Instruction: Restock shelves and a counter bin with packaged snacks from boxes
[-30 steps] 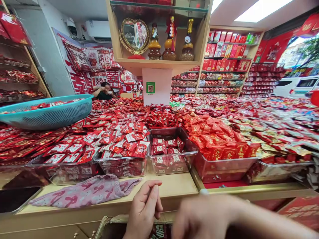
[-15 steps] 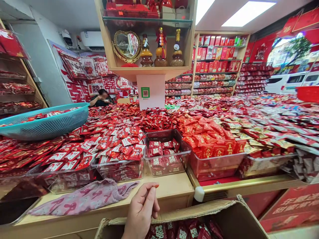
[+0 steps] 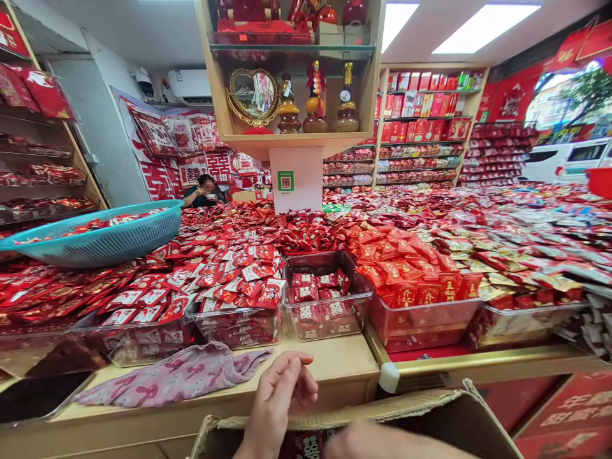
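My left hand (image 3: pixel 280 392) is above the near edge of an open cardboard box (image 3: pixel 406 408). Its thumb lies along the index finger and the other fingers curl inward; I see nothing in it. Low in the picture, my right hand (image 3: pixel 358 441) reaches in from the right over the box, smeared by motion, with its fingers hidden. Dark red packets with white double-happiness characters (image 3: pixel 306 445) lie in the box, partly covered by my hands. Beyond the left hand, a clear plastic bin (image 3: pixel 327 322) on the counter holds similar packets, filled only partway.
A pink patterned cloth (image 3: pixel 167 379) lies on the wooden counter (image 3: pixel 306 363). Clear bins heaped with red packets (image 3: pixel 239 280) flank the middle bin. A blue basket (image 3: pixel 109 239) sits on packets at left. A person (image 3: pixel 205 191) is in the background. A display cabinet (image 3: pixel 291 137) overhangs the counter.
My right hand has come in from the right over the box. The left hand has shifted slightly right in the picture, its lower fingers a little looser. The view has shifted slightly.
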Tool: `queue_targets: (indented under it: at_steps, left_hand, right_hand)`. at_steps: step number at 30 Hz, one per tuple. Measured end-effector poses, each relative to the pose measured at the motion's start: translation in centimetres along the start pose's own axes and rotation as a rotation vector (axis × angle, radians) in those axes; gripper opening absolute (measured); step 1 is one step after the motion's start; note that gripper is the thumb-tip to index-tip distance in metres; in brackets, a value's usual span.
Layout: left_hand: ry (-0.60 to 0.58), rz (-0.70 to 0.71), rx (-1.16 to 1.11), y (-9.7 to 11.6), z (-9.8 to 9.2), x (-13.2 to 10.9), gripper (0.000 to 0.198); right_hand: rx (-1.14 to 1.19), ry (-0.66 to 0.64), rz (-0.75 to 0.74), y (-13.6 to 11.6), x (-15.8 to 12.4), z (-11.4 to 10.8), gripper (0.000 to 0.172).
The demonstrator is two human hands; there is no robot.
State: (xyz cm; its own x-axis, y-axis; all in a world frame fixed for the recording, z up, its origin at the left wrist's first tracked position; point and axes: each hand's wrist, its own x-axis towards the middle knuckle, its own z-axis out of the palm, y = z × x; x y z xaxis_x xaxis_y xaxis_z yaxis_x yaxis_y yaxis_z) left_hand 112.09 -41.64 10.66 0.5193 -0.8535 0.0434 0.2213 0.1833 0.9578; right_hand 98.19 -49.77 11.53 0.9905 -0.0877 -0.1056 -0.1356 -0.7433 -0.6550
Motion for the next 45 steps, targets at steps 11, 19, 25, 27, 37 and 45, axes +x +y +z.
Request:
queue_targets:
  at_steps: [11,19,25,27,37,45]
  left_hand:
    - [-0.045,-0.114,0.047,0.4,0.3,0.3,0.042]
    - [0.068,-0.078,0.154,-0.1,0.6,0.7,0.045]
    - [0.134,-0.049,0.163,-0.3,0.7,0.6,0.033]
    - [0.069,-0.029,0.183,-0.4,0.7,0.7,0.031]
    - [0.366,0.058,0.4,-0.9,0.6,1.0,0.036]
    - [0.332,0.123,0.296,-0.6,0.4,1.1,0.032]
  right_hand:
    - [0.684,0.626,-0.04,1.2,5.0,-2.9,0.035]
    - [0.868,0.577,-0.013,3.0,5.8,0.1,0.039]
    - [1.062,0.636,0.047,2.7,5.5,0.1,0.042]
    - [1.14,0.641,0.067,2.4,5.7,0.0,0.042]
    - [0.885,0.886,-0.027,2.4,7.7,0.7,0.036]
    - [0.625,0.899,-0.006,2.3,6.5,0.5,0.028]
